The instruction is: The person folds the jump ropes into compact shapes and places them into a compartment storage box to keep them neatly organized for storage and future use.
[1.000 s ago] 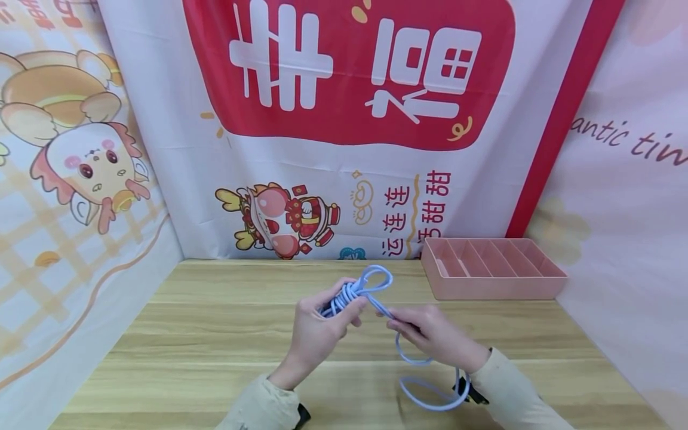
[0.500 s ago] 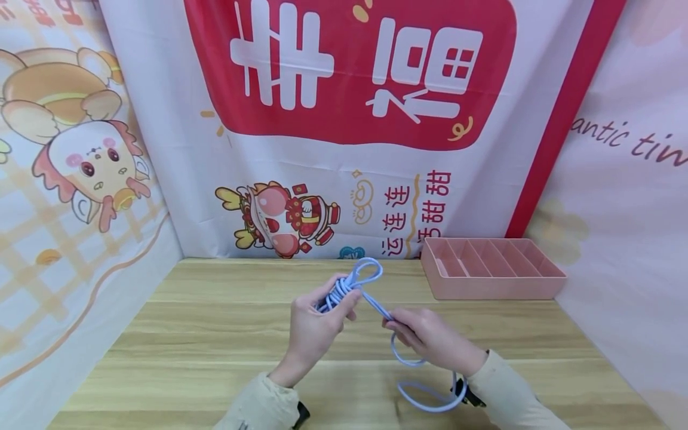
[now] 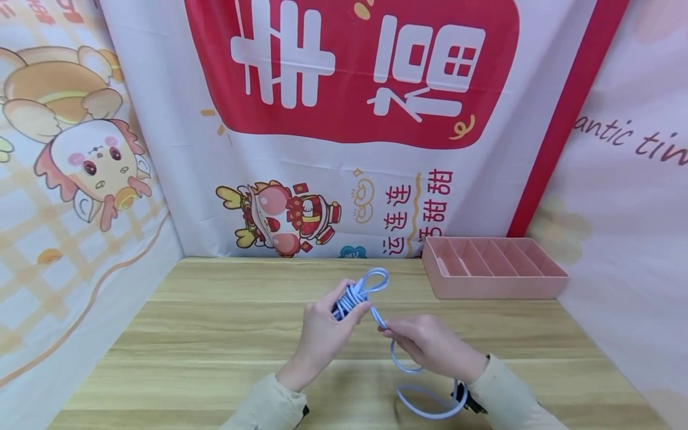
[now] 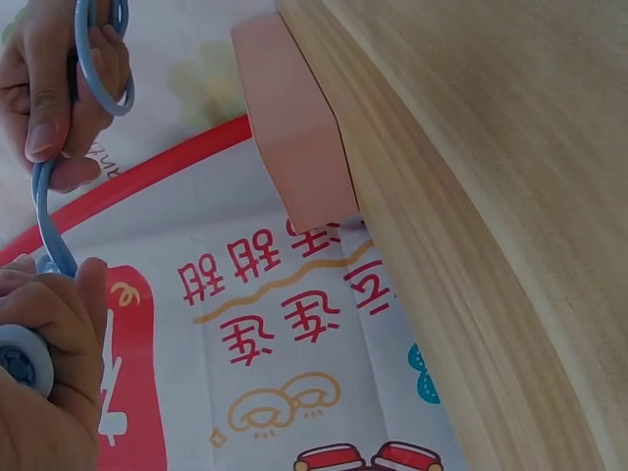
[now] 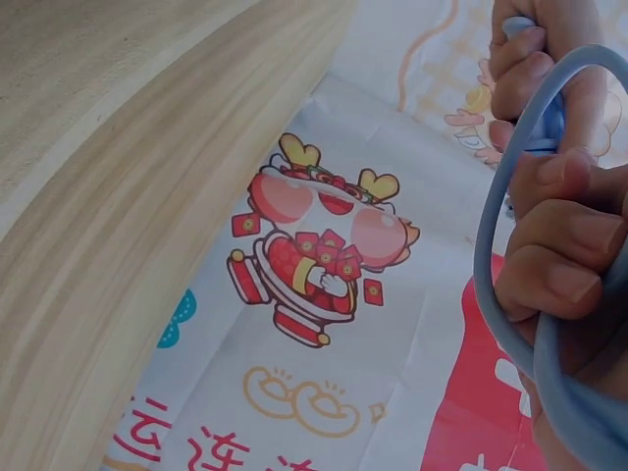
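My left hand (image 3: 322, 334) grips a bundle of light blue cord (image 3: 353, 300), wound in several tight turns. A small loop (image 3: 378, 276) of it stands up past the fingers. In the left wrist view a round, pale, cap-like end (image 4: 22, 358) shows in the left fist, its center dark. My right hand (image 3: 430, 346) pinches the cord just to the right, where a short doubled stretch (image 4: 44, 211) runs between the hands. Below the right hand, slack cord (image 3: 430, 413) hangs in loose curves by the wrist. The right palm's inside is hidden.
A pink box (image 3: 494, 285) with several narrow compartments stands at the back right of the wooden table (image 3: 215, 334). Behind the table hangs a printed red and white cloth (image 3: 344, 143). Patterned cloth walls close off both sides.
Both hands have shifted slightly; the right has come a little lower and nearer the left. The stretch of cord between them is shorter. Both keep hold of the cord.
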The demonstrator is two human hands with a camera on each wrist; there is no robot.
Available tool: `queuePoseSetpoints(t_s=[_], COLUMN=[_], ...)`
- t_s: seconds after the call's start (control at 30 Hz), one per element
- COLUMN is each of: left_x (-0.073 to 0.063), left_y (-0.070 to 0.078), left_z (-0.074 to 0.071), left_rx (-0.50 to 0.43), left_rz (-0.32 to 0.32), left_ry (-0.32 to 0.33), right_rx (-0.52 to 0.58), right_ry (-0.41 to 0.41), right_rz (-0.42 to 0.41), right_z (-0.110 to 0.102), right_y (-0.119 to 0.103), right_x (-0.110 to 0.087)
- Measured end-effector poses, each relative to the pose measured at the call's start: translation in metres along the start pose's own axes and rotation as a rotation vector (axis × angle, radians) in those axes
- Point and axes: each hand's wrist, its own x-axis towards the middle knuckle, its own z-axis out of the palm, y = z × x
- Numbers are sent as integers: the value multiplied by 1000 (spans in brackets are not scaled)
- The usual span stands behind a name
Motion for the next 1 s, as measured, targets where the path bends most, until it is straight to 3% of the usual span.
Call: queuePoseSetpoints(t_s=[0.03, 0.33, 0.47, 0.7, 1.0], left_x=[0, -2, -3, -3, -2], left_y=[-5, -4, -3, -2, 0], left_z=[1, -1, -2, -2, -1], left_rx=[8, -5, -28, -58, -55], left_rz=[-6, -84, -97, -26, -35], left_ry=[-15, -100, -126, -120, -107], right_rx=[-8, -81, -77, -53, -44], right_ry=[-1, 22, 6, -50, -81], right_rz=[-1, -112, -102, -39, 9], right_z=[0, 2, 2, 4, 7], right_y=[-1, -7, -9, -9, -9], right_x=[0, 1, 1, 1, 1])
